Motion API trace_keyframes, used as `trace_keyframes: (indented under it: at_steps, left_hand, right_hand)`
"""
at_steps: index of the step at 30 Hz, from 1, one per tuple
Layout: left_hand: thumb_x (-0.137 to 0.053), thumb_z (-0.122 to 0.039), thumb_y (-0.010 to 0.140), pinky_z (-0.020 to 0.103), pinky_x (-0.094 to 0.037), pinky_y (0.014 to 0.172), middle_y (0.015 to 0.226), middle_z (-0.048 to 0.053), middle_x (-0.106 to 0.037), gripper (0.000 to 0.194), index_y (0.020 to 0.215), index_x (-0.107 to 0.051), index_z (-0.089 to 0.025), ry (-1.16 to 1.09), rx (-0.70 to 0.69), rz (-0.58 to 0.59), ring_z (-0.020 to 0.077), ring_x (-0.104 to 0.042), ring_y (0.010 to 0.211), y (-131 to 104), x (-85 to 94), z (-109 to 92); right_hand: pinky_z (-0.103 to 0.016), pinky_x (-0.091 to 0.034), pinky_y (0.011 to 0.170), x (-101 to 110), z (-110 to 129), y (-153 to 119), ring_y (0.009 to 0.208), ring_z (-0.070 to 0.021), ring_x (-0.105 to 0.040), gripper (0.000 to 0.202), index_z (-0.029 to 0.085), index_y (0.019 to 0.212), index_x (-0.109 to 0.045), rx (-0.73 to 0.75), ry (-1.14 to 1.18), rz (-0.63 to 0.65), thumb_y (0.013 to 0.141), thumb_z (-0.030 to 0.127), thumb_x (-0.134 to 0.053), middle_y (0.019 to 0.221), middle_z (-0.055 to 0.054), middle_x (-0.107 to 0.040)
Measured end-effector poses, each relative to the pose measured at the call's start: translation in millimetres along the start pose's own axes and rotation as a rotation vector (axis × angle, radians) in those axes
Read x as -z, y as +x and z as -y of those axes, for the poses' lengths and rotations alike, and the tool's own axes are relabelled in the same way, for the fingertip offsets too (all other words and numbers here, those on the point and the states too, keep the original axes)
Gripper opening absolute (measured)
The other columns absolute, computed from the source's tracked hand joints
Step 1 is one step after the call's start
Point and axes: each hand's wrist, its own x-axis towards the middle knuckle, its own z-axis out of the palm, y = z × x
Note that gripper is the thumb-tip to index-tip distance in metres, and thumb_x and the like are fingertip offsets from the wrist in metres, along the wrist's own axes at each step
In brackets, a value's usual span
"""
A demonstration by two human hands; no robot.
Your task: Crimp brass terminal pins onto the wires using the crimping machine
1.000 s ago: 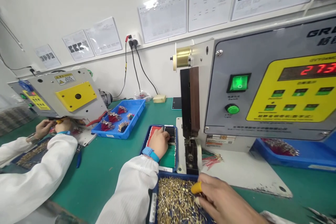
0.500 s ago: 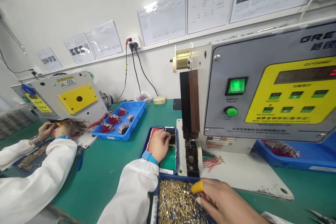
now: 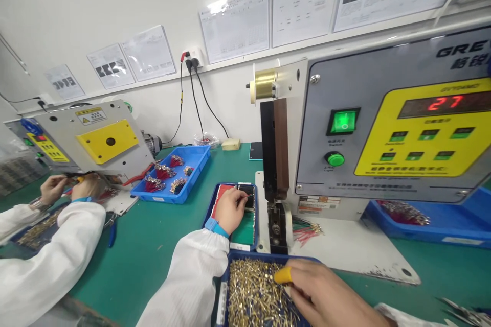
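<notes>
Left-hand fingers [image 3: 241,197] pinched at thin black wires [image 3: 250,204], right-hand fingers [image 3: 284,275] curled, slightly parted; can't tell if either's holding anything
Big grey metal press [image 3: 326,184], flat white baseplate [image 3: 356,253], blue plastic bin [image 3: 264,255] of gold metal pins [image 3: 253,291], smaller blue tray [image 3: 256,225], loads left I reckon; red-and-green wire bunch [image 3: 305,230] on the plate looks done, long axis sideways, metal ends pointing right

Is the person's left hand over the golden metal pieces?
No, the left hand is over the wire tray; the right hand is over the metal pieces.
</notes>
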Motion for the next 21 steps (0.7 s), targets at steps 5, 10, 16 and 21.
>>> trace_keyframes:
  at_steps: [5,10,16,21]
  left_hand:
    - [-0.056,-0.012,0.084,0.03,-0.047,0.076,0.079,0.003,-0.063,0.012,0.078,-0.065,-0.018,-0.023,0.022,0.011,0.0168,-0.059,0.078,-0.8,-0.4,-0.1]
    - [-0.055,-0.013,0.084,0.033,-0.049,0.079,0.08,0.003,-0.064,0.012,0.08,-0.065,-0.02,-0.043,0.019,-0.02,0.0175,-0.059,0.078,-0.9,-0.9,-0.1]
    - [-0.056,-0.014,0.085,0.029,-0.048,0.073,0.079,0.003,-0.064,0.012,0.08,-0.065,-0.019,-0.027,0.025,-0.015,0.0167,-0.06,0.077,-1.1,-1.2,0.1]
    - [-0.055,-0.013,0.085,0.029,-0.047,0.074,0.079,0.002,-0.064,0.012,0.08,-0.064,-0.019,-0.021,0.022,-0.02,0.0168,-0.059,0.077,-0.9,-0.4,-0.9]
  right_hand:
    - [-0.026,-0.04,0.059,-5.1,-0.8,0.6,0.063,-0.0147,-0.055,0.02,0.019,0.066,-0.054,0.001,-0.036,-0.035,0.081,0.006,-0.051,0.073,-0.001,-0.061]
    - [-0.025,-0.036,0.055,-5.6,-2.1,1.9,0.06,-0.0134,-0.052,0.021,0.019,0.065,-0.049,0.007,-0.043,-0.062,0.078,0.003,-0.053,0.071,0.0,-0.059]
    - [-0.024,-0.038,0.057,-0.5,0.3,1.1,0.064,-0.0141,-0.054,0.023,0.019,0.064,-0.046,0.01,-0.039,-0.074,0.077,0.001,-0.049,0.074,-0.001,-0.058]
    - [-0.026,-0.04,0.06,0.8,0.1,0.0,0.067,-0.0148,-0.056,0.025,0.019,0.063,-0.048,0.028,-0.01,-0.056,0.081,0.001,-0.045,0.075,-0.002,-0.06]
